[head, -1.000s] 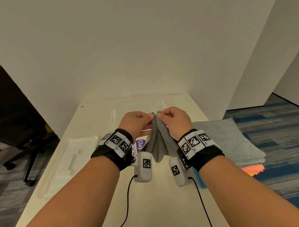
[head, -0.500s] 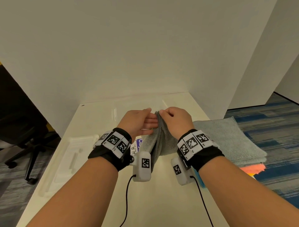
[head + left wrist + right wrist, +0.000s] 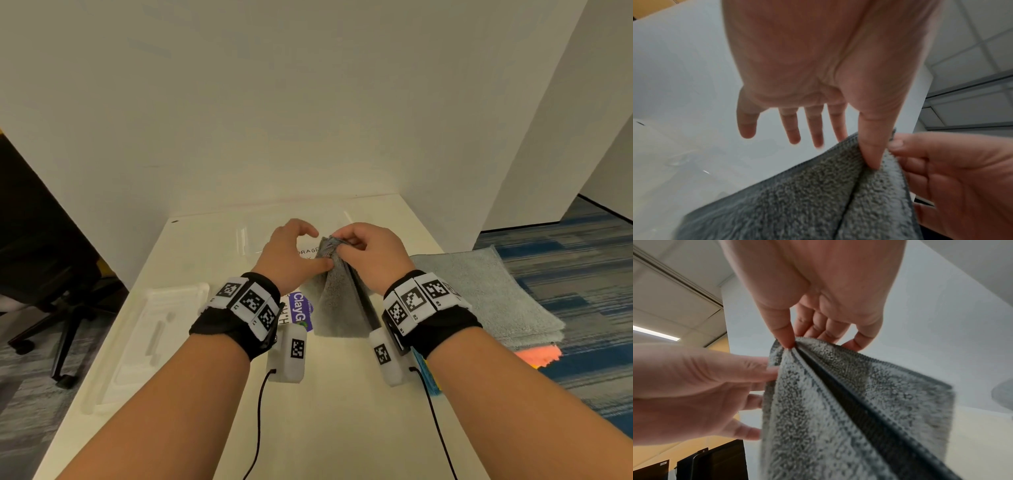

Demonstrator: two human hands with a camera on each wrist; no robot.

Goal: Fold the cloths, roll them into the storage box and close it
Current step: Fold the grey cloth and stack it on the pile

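Observation:
A grey terry cloth (image 3: 337, 301) hangs folded in half above the table, its two top corners together. My right hand (image 3: 337, 245) pinches those corners between thumb and fingers, which the right wrist view shows close up (image 3: 791, 344). My left hand (image 3: 320, 250) is beside it with fingers straight and spread. Only its thumb (image 3: 871, 154) presses on the cloth (image 3: 797, 203), and its index fingertip is hidden behind the hem. The clear storage box (image 3: 245, 236) stands open on the table behind my hands. Its lid (image 3: 154, 335) lies to the left.
A stack of cloths sits at the table's right edge, light blue (image 3: 479, 291) on top and orange (image 3: 537, 354) below. White partition walls close the back and right. An office chair (image 3: 51, 308) stands off the table's left side.
My left hand released its pinch on the cloth corner, flattened against the cloth, then spread its fingers. My right hand took both corners and now holds them alone.

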